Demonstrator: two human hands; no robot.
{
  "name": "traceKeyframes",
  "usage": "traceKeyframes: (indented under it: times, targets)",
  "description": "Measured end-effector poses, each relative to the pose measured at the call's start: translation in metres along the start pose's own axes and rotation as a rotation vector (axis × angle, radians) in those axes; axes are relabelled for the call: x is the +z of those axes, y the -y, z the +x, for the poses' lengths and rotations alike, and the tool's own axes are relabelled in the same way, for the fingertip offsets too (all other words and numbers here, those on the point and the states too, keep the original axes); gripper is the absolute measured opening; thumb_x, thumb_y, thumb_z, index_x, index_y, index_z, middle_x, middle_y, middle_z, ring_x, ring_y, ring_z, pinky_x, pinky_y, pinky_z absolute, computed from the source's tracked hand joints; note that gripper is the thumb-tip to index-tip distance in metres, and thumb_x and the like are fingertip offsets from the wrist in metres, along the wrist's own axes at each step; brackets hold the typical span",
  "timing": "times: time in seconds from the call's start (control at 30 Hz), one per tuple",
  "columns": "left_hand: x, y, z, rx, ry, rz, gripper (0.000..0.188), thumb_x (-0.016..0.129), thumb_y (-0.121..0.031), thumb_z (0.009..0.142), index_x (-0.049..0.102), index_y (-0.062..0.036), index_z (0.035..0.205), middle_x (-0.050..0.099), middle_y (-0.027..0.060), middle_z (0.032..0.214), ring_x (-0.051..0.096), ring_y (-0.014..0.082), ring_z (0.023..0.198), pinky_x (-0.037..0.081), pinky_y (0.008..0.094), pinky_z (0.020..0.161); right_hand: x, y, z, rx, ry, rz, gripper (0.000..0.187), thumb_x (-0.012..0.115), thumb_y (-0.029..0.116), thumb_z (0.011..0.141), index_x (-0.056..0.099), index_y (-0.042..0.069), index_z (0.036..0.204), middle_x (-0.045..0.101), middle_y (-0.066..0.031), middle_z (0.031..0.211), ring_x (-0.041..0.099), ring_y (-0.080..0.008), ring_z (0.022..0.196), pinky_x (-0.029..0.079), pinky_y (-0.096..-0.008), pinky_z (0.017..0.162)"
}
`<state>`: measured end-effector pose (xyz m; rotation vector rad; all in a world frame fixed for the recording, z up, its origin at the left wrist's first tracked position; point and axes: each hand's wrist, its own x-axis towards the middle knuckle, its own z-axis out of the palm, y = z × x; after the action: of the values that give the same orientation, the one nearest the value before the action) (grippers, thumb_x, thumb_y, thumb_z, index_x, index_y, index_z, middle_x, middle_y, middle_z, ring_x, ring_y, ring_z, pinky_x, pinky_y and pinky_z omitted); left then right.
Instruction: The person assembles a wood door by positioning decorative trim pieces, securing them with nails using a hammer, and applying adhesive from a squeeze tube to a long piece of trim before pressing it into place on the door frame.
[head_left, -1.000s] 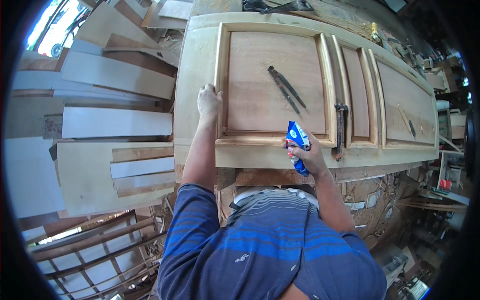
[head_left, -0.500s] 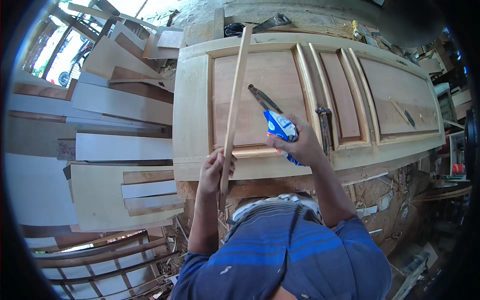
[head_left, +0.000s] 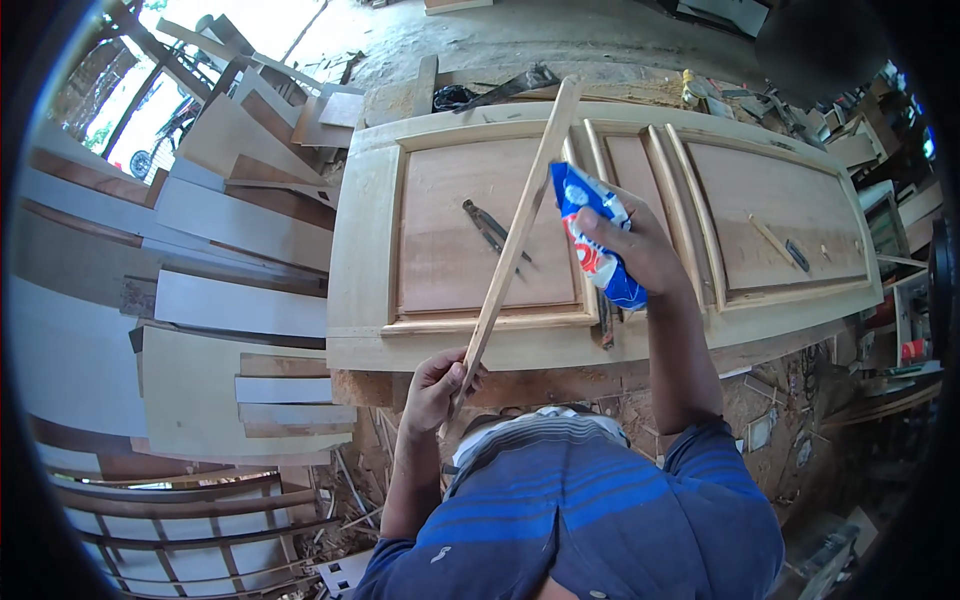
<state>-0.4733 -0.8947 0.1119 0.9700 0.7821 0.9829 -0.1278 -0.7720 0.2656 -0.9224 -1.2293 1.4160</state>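
Blue/wht pouch (head_left: 598, 252) in R fingers (head_left: 604, 231), contents hidden

Navy shirt (head_left: 620, 530) with bright blue stripes (head_left: 510, 495)

The scene is viewed through the left of two fisheye cameras worn side by side on the head. The lens is aimed down and forward. The striped shirt (head_left: 630, 490) is caught closest, along the lower edge; the left hand (head_left: 432, 393) and right hand (head_left: 645, 243) are seen from above at near range, as is the panelled door (head_left: 362, 250); the grey ground (head_left: 545, 45) is shown farther off, toward the top.
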Motion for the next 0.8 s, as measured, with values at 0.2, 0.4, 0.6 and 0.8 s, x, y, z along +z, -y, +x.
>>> traceKeyframes:
  times: [0.2,0.4,0.6,0.8]
  targets:
    - [0.032,0.006,0.011,0.039,-0.061,-0.103,0.038,0.062,-0.027,0.115,0.066,-0.0011,0.142,0.076,0.0089,0.113,0.072,0.0120,0.089,0.056,0.0272,0.075,-0.018,-0.004,0.009,-0.158,-0.205,0.691,0.047,0.065,0.054,0.110,0.063,0.008,0.117,0.065,-0.0078,0.089,0.065,-0.0200,0.083,0.053,-0.0332,0.073]
    - [0.088,-0.013,0.045,0.061,-0.155,-0.041,0.035,0.070,-0.023,0.110,0.063,-0.0035,0.138,0.063,-0.0013,0.096,0.054,0.0033,0.074,0.043,0.0187,0.061,-0.016,-0.028,0.004,-0.325,-0.229,0.891,0.052,0.056,0.055,0.113,0.066,0.006,0.126,0.076,-0.0181,0.114,0.074,-0.0298,0.103,0.059,-0.0412,0.094]
    - [0.128,-0.036,0.088,0.264,-0.090,0.149,0.037,0.083,-0.005,0.098,0.061,-0.0049,0.127,0.062,-0.0048,0.093,0.052,-0.0001,0.071,0.041,0.0186,0.060,0.036,-0.086,-0.025,-0.054,-0.369,0.920,0.054,0.060,0.050,0.113,0.057,0.005,0.144,0.070,-0.0150,0.136,0.070,-0.0255,0.124,0.056,-0.0431,0.109]
    - [0.112,-0.034,0.090,0.323,-0.318,-0.125,0.038,0.078,0.002,0.099,0.055,-0.0109,0.126,0.065,-0.0045,0.090,0.055,0.0012,0.065,0.041,0.0194,0.053,0.028,-0.143,-0.066,-0.095,-0.047,0.677,0.053,0.075,0.031,0.106,0.054,0.014,0.152,0.065,-0.0143,0.146,0.065,-0.0292,0.137,0.051,-0.0536,0.116]
